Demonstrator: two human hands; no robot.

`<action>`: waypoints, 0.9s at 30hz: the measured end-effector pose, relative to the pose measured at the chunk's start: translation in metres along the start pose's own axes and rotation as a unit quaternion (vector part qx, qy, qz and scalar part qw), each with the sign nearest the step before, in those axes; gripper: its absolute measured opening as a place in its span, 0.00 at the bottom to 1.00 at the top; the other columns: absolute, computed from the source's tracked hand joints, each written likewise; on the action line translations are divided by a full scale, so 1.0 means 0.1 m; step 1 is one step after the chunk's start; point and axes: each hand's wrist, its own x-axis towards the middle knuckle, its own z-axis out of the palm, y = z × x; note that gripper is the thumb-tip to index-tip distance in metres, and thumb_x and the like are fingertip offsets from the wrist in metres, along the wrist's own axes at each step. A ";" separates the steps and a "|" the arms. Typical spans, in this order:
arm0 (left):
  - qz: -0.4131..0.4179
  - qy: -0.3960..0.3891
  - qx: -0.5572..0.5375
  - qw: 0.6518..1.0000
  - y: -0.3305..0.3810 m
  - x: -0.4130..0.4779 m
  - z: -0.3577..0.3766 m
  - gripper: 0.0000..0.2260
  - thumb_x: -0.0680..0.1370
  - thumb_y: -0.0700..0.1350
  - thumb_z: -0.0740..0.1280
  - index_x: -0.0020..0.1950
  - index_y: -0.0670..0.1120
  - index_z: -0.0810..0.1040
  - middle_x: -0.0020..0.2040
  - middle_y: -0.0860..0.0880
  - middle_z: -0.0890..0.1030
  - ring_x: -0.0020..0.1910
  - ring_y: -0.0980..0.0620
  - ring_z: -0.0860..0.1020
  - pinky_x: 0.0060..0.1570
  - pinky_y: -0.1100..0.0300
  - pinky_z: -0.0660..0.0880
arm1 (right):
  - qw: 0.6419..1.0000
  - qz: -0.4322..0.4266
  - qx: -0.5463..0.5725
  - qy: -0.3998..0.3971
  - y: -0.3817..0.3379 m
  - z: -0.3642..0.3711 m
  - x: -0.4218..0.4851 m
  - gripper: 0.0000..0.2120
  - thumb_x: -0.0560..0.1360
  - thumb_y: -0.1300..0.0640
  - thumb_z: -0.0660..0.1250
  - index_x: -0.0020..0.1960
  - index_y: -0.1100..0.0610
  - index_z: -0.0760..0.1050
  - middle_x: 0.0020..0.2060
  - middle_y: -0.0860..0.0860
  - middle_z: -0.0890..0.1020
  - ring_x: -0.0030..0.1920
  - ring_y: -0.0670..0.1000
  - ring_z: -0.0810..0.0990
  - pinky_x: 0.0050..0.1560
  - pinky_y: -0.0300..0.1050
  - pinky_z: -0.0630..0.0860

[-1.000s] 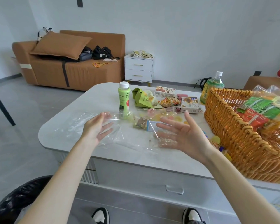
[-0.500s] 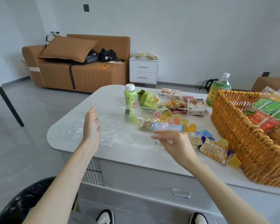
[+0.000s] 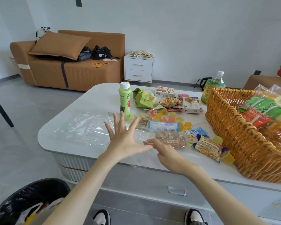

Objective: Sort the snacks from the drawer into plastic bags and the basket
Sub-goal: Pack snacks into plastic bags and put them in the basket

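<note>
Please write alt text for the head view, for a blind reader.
A person's left hand, fingers spread, and right hand hover over a clear plastic bag on a white table, beside loose snacks and a wicker basket.

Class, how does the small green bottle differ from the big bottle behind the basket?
The small green bottle is slim and opaque; the big bottle is wider and see-through, with a green label. The small green bottle stands away from the basket; the big bottle is partly hidden behind it. Both stand upright with white caps.

Left hand (image 3: 125,137) spread over the plastic bag (image 3: 81,127); right hand (image 3: 167,154) curled at its near edge.
</note>
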 end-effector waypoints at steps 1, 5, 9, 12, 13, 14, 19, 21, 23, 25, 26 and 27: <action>-0.002 -0.031 0.013 0.999 0.00 0.01 0.03 0.52 0.63 0.74 0.66 0.77 0.62 0.40 0.75 0.42 0.28 0.70 0.42 0.23 0.65 0.36 0.25 | 0.999 0.016 0.028 0.006 0.01 -0.01 -0.01 0.32 0.71 0.74 0.49 0.69 0.51 0.66 0.64 0.48 0.77 0.64 0.44 0.74 0.60 0.34 0.69; -0.009 -0.062 0.040 0.997 -0.05 0.01 0.05 0.54 0.63 0.73 0.68 0.76 0.62 0.36 0.73 0.41 0.26 0.68 0.40 0.21 0.63 0.36 0.24 | 0.992 0.065 0.080 0.073 0.10 -0.12 0.01 0.23 0.74 0.72 0.54 0.64 0.54 0.72 0.56 0.46 0.80 0.51 0.39 0.78 0.52 0.27 0.71; -0.004 -0.047 0.043 0.998 -0.03 -0.05 0.11 0.55 0.62 0.72 0.69 0.75 0.61 0.35 0.72 0.41 0.24 0.68 0.39 0.21 0.63 0.34 0.26 | 0.985 0.098 0.109 0.091 0.16 -0.16 0.09 0.19 0.77 0.69 0.57 0.63 0.55 0.74 0.56 0.47 0.81 0.53 0.47 0.80 0.49 0.36 0.76; -0.012 -0.019 0.068 0.997 0.03 -0.07 0.21 0.55 0.63 0.73 0.67 0.75 0.60 0.33 0.72 0.40 0.24 0.68 0.38 0.21 0.62 0.32 0.28 | 0.989 0.100 0.073 0.077 0.17 -0.15 0.17 0.24 0.76 0.72 0.53 0.65 0.53 0.73 0.59 0.48 0.79 0.59 0.45 0.76 0.55 0.40 0.73; -0.016 -0.003 0.080 0.997 0.05 -0.07 0.23 0.54 0.63 0.73 0.67 0.76 0.60 0.33 0.72 0.39 0.24 0.68 0.37 0.22 0.62 0.31 0.28 | 0.990 0.101 0.063 0.071 0.17 -0.15 0.20 0.26 0.75 0.72 0.52 0.66 0.52 0.72 0.60 0.49 0.79 0.62 0.45 0.75 0.58 0.40 0.72; -0.018 0.013 0.092 0.995 0.07 -0.07 0.25 0.54 0.64 0.72 0.66 0.76 0.59 0.34 0.72 0.39 0.24 0.68 0.36 0.22 0.63 0.30 0.29 | 0.991 0.104 0.053 0.065 0.17 -0.15 0.23 0.26 0.74 0.73 0.52 0.66 0.53 0.72 0.60 0.50 0.80 0.63 0.46 0.75 0.60 0.40 0.71; -0.004 0.064 0.082 0.995 0.10 -0.03 0.23 0.43 0.72 0.59 0.67 0.78 0.58 0.42 0.75 0.41 0.30 0.72 0.36 0.27 0.65 0.30 0.32 | 0.989 0.125 0.028 0.070 0.17 -0.21 0.29 0.23 0.73 0.70 0.55 0.62 0.54 0.75 0.54 0.49 0.82 0.56 0.48 0.78 0.54 0.41 0.75; -0.001 0.078 0.058 0.995 0.08 0.00 0.18 0.33 0.77 0.55 0.63 0.78 0.59 0.50 0.77 0.41 0.35 0.73 0.37 0.30 0.66 0.31 0.32 | 0.983 0.133 0.039 0.120 0.17 -0.33 0.33 0.19 0.73 0.69 0.57 0.53 0.53 0.80 0.48 0.46 0.83 0.44 0.46 0.79 0.42 0.37 0.76; 0.003 0.093 0.049 0.995 0.07 0.05 0.14 0.25 0.80 0.52 0.59 0.76 0.60 0.57 0.78 0.42 0.40 0.75 0.38 0.33 0.66 0.32 0.31 | 0.967 0.149 0.047 0.203 0.21 -0.48 0.37 0.15 0.74 0.67 0.59 0.48 0.52 0.80 0.45 0.46 0.82 0.33 0.44 0.76 0.28 0.33 0.70; 0.004 0.100 0.039 0.994 0.04 0.12 0.10 0.21 0.81 0.52 0.55 0.75 0.60 0.60 0.79 0.43 0.43 0.75 0.39 0.34 0.66 0.34 0.31 | 0.940 0.169 0.060 0.290 0.34 -0.64 0.42 0.13 0.76 0.64 0.60 0.51 0.52 0.80 0.44 0.47 0.79 0.27 0.45 0.71 0.23 0.35 0.65; 0.004 0.100 0.036 0.994 0.03 0.15 0.08 0.20 0.82 0.52 0.54 0.75 0.61 0.61 0.79 0.43 0.44 0.76 0.39 0.35 0.67 0.34 0.31 | 0.932 0.176 0.053 0.313 0.44 -0.72 0.46 0.12 0.76 0.63 0.60 0.54 0.53 0.79 0.45 0.48 0.79 0.26 0.46 0.70 0.25 0.38 0.65; 0.003 0.099 0.034 0.994 0.01 0.19 0.06 0.20 0.82 0.52 0.53 0.75 0.61 0.62 0.79 0.44 0.45 0.76 0.40 0.35 0.67 0.35 0.31 | 0.931 0.185 0.034 0.312 0.55 -0.78 0.52 0.12 0.77 0.61 0.60 0.57 0.53 0.77 0.46 0.49 0.79 0.28 0.48 0.72 0.28 0.39 0.66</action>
